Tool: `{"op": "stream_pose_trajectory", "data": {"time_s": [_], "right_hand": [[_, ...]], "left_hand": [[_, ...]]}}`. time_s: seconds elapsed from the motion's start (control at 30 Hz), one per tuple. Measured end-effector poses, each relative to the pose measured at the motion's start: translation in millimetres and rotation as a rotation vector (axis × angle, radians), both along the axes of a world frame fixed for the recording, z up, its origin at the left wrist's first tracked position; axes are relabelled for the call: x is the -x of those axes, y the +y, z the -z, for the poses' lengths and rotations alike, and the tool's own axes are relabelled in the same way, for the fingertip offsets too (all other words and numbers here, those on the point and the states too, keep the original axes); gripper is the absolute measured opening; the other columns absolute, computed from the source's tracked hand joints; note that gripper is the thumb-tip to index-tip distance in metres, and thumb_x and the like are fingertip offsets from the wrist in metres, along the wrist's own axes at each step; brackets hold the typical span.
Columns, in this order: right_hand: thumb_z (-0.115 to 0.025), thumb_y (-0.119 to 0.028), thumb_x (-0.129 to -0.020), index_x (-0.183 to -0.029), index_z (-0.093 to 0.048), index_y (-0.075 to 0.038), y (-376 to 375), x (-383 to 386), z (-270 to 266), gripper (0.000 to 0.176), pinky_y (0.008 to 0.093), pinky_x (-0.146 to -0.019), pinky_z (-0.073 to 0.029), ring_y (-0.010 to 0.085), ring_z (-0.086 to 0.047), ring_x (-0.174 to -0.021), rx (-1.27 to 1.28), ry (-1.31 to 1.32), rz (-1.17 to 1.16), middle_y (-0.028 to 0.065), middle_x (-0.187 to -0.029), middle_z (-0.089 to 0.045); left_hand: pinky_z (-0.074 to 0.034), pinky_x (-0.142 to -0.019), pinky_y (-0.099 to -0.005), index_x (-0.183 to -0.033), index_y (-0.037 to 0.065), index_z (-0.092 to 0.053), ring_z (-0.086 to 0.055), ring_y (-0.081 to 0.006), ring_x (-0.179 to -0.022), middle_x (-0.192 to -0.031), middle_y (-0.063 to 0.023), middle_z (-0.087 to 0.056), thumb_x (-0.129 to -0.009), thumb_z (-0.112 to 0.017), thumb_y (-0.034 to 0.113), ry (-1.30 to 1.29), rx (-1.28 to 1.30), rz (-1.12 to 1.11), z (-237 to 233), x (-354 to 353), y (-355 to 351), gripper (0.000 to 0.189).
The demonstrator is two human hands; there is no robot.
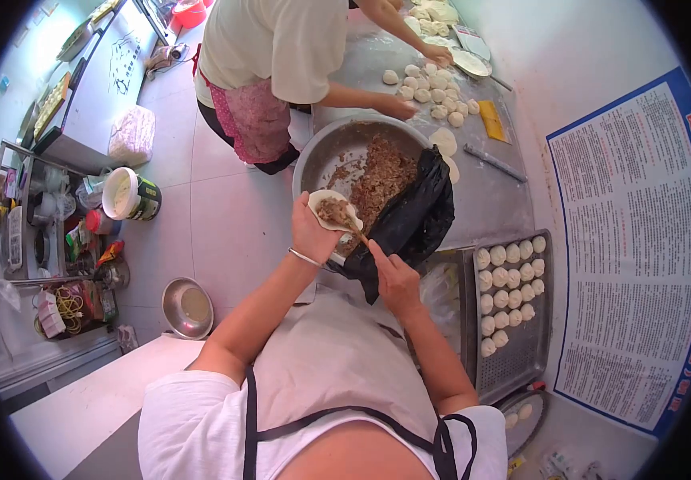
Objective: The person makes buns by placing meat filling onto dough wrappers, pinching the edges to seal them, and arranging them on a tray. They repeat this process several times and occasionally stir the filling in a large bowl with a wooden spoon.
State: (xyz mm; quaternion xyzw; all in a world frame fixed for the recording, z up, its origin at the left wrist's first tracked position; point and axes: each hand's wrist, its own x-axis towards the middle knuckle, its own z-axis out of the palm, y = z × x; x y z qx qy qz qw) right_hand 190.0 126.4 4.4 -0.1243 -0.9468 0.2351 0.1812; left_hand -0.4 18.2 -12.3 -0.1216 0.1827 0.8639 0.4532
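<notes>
My left hand (310, 236) cups a round dough wrapper (322, 222) with a lump of meat filling (332, 210) on it. Closed around a thin wooden filling spatula (357, 231), my right hand (396, 280) holds its tip against that filling. Both hands are over the near side of a large metal basin (308, 160). Inside the basin lies more brown minced filling (387, 170). A black plastic bag (421, 210) drapes over the basin's right side and hides part of the contents.
A co-worker (269, 48) stands beyond the basin, hands near dough pieces (438, 83) on the worktable. A rolling pin (495, 162) and flat wrappers (444, 142) lie there. Filled buns (513, 277) sit in a perforated tray (513, 370) to the right. A metal bowl (171, 304) and bucket (121, 196) stand left.
</notes>
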Motion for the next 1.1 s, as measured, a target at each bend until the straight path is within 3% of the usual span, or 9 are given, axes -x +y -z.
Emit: {"op": "stream_pose_trajectory", "data": {"time_s": [0.27,0.4,0.6,0.7,0.8,0.83,0.93,0.97,1.1], "right_hand": [[-0.061,0.001,-0.081,-0.132,-0.061,-0.016,9,-18,-2,0.053,0.0385,-0.054,-0.048,0.0267,-0.056,-0.060,0.072,-0.023,-0.044,0.0076,-0.070,-0.050],[-0.061,-0.001,-0.081,-0.128,-0.063,-0.016,32,-20,-5,0.050,0.0397,-0.057,-0.050,0.0278,-0.058,-0.063,0.132,0.035,0.011,0.0071,-0.074,-0.051],[-0.060,-0.002,-0.085,-0.123,-0.065,-0.011,44,10,19,0.039,0.0380,-0.063,-0.051,0.0318,-0.059,-0.069,-0.363,-0.299,-0.028,0.0133,-0.086,-0.061],[-0.065,-0.002,-0.083,-0.124,-0.063,-0.004,30,38,16,0.041,0.0373,-0.065,-0.053,0.0253,-0.064,-0.077,-0.050,0.072,-0.057,0.0116,-0.099,-0.065],[-0.068,-0.007,-0.087,-0.128,-0.058,0.001,9,64,24,0.043,0.0309,-0.069,-0.054,0.0143,-0.064,-0.086,1.469,0.107,0.031,0.0091,-0.111,-0.067],[-0.067,-0.010,-0.090,-0.125,-0.060,0.004,6,67,21,0.038,0.0251,-0.071,-0.053,0.0087,-0.062,-0.090,1.540,0.155,0.054,0.0059,-0.112,-0.067],[-0.065,-0.006,-0.090,-0.115,-0.067,0.004,11,63,26,0.027,0.0237,-0.071,-0.052,0.0103,-0.063,-0.086,1.267,0.138,0.101,0.0066,-0.106,-0.068],[-0.066,-0.002,-0.087,-0.102,-0.071,0.004,7,66,8,0.017,0.0234,-0.069,-0.051,0.0098,-0.063,-0.080,1.159,0.149,0.176,0.0062,-0.098,-0.069],[-0.068,0.002,-0.085,-0.093,-0.070,0.005,11,67,10,0.009,0.0233,-0.066,-0.050,0.0095,-0.062,-0.073,0.722,0.423,-0.008,0.0048,-0.086,-0.068]], "left_hand": [[-0.032,-0.111,-0.0545,-0.136,0.000,-0.043,-0.049,-0.0376,-0.125,-0.134,-0.0210,-0.052,-0.095,-0.035,0.045,-0.182,0.008,-0.045,4,2,-6,0.061],[-0.040,-0.106,-0.0523,-0.128,-0.001,-0.049,-0.056,-0.0349,-0.117,-0.124,-0.0185,-0.059,-0.097,-0.033,0.042,-0.013,0.020,-0.069,15,20,-20,0.056],[-0.039,-0.108,-0.0531,-0.135,-0.001,-0.044,-0.052,-0.0361,-0.126,-0.134,-0.0190,-0.054,-0.098,-0.033,0.042,0.037,-0.021,0.098,-11,22,-35,0.059],[-0.036,-0.110,-0.0520,-0.141,0.000,-0.040,-0.048,-0.0363,-0.131,-0.142,-0.0185,-0.049,-0.098,-0.034,0.043,0.028,-0.084,0.157,-15,8,-34,0.061],[-0.038,-0.110,-0.0507,-0.141,0.000,-0.041,-0.049,-0.0345,-0.130,-0.141,-0.0172,-0.050,-0.098,-0.034,0.044,-0.029,-0.152,0.204,-16,-3,-33,0.061],[-0.039,-0.109,-0.0507,-0.139,0.001,-0.043,-0.050,-0.0339,-0.128,-0.139,-0.0169,-0.052,-0.098,-0.034,0.043,-0.045,-0.162,0.216,-16,-5,-33,0.060],[-0.042,-0.106,-0.0509,-0.134,0.001,-0.049,-0.056,-0.0319,-0.122,-0.132,-0.0159,-0.058,-0.098,-0.034,0.043,-0.013,-0.181,0.220,-9,-14,-30,0.056],[-0.044,-0.103,-0.0506,-0.131,0.001,-0.051,-0.058,-0.0314,-0.119,-0.129,-0.0153,-0.060,-0.099,-0.035,0.042,0.019,-0.178,0.215,-6,-13,-28,0.054],[-0.052,-0.093,-0.0468,-0.125,0.002,-0.054,-0.064,-0.0279,-0.109,-0.120,-0.0125,-0.064,-0.100,-0.035,0.038,0.104,-0.021,0.251,1,-19,-23,0.048]]}}
